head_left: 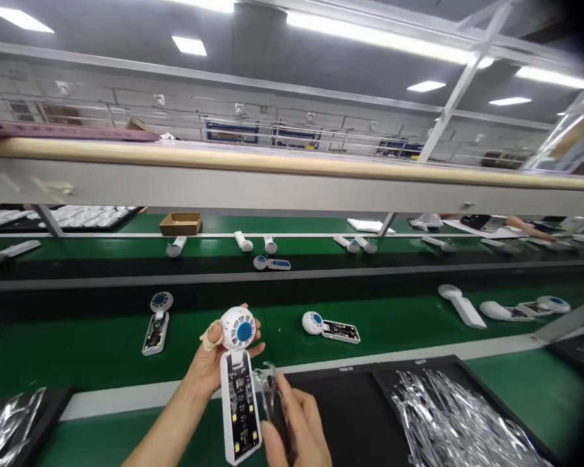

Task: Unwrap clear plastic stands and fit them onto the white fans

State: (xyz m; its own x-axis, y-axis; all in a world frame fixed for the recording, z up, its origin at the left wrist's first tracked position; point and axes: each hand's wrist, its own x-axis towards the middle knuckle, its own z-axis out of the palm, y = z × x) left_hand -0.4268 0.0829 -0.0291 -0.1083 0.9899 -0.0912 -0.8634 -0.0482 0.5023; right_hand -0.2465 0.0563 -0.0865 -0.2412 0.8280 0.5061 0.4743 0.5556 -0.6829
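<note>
My left hand (208,366) holds an open white handheld fan unit (238,389) upright by its round head, whose centre is blue. The unit's circuit board faces me. A finger cot covers the left thumb. My right hand (299,428) grips a small dark clear-edged part (272,399) right beside the board's right edge. Both hands are above the near edge of the green conveyor belt (102,350).
Two more open fan units (156,322) (329,327) lie on the belt, and closed white ones (462,305) lie to the right. Black trays with shiny plastic bags (448,415) sit at the near right. A cardboard box (181,224) and another person's arm (525,228) are beyond the far belt.
</note>
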